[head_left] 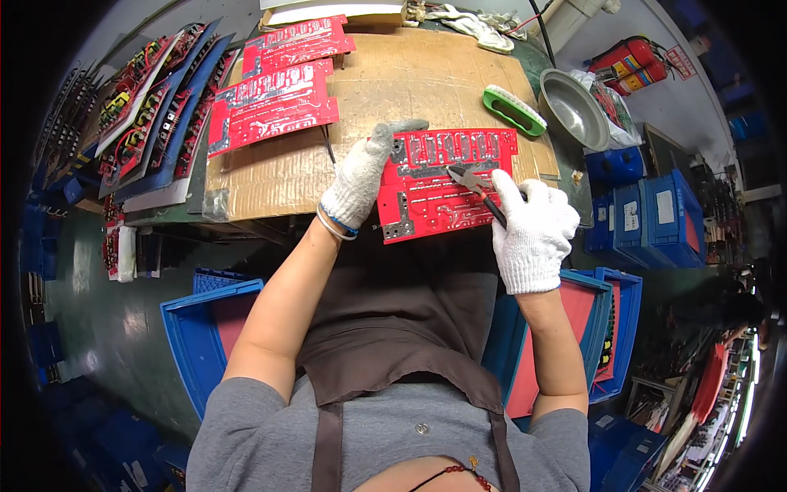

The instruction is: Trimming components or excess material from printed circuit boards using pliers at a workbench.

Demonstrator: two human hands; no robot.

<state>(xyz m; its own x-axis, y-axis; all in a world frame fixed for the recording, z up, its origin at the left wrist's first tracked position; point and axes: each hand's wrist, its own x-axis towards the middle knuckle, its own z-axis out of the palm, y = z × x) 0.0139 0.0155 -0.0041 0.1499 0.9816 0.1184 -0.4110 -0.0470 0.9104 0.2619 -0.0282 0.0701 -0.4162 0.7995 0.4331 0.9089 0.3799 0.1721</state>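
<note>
Crates (211,328) hold red boards (566,307); hands elsewhere.

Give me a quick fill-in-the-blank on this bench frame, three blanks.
1. The left hand steadies a circuit board coloured ____.
2. The right hand holds ____ over that board.
3. The brush beside the metal bowl has a ____ body.
Missing words: red; cutting pliers; green
</note>
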